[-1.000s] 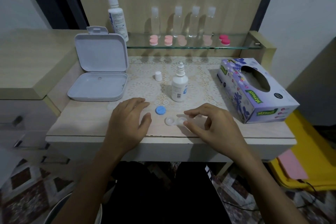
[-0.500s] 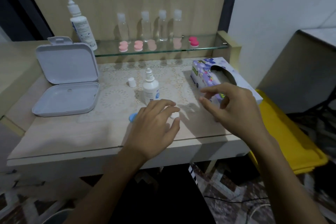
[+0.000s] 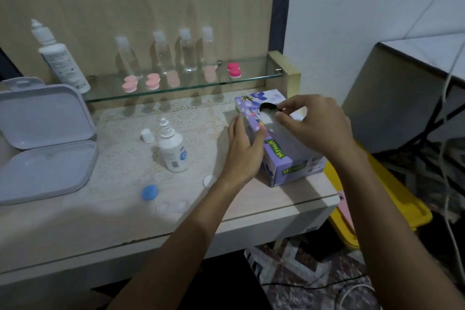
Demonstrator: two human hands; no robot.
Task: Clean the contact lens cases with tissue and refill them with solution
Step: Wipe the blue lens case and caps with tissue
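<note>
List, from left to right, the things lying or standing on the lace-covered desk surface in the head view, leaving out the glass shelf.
Open grey case → blue cap → small solution bottle → left hand → tissue box → right hand.

An open grey hinged box (image 3: 45, 148) lies at the left of the surface (image 3: 75, 221). Four clear bottles (image 3: 187, 54) stand on the glass shelf (image 3: 176, 88). A yellow bin (image 3: 392, 206) sits on the floor.
</note>
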